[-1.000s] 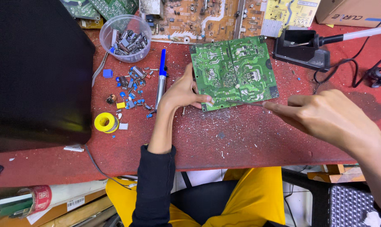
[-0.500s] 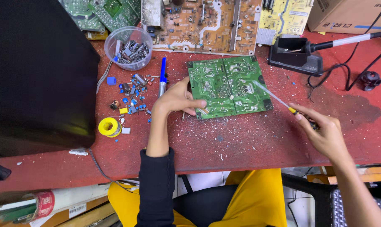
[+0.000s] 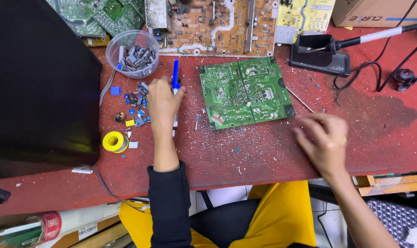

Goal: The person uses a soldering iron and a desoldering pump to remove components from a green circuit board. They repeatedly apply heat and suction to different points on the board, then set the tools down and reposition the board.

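1. The blue desoldering pump [image 3: 175,80] lies on the red desk [image 3: 245,156], left of its middle, its length running from the far edge toward the near edge.
2. The left hand [image 3: 164,103] lies over the pump's near half with fingers curled about it, grasping it.
3. The green circuit board [image 3: 245,92] lies flat just right of the pump, near the desk's middle, touched by neither hand.
4. The right hand [image 3: 322,140] hovers near the near edge, right of the board; it is blurred, and I cannot tell whether it holds anything.
5. A thin metal rod [image 3: 300,99] lies between the board and that hand.
6. Left of the pump lie loose small components [image 3: 135,108], a yellow solder spool [image 3: 114,141] and a clear bowl of parts [image 3: 132,53].
7. A soldering iron stand [image 3: 319,53] sits toward the far right corner.
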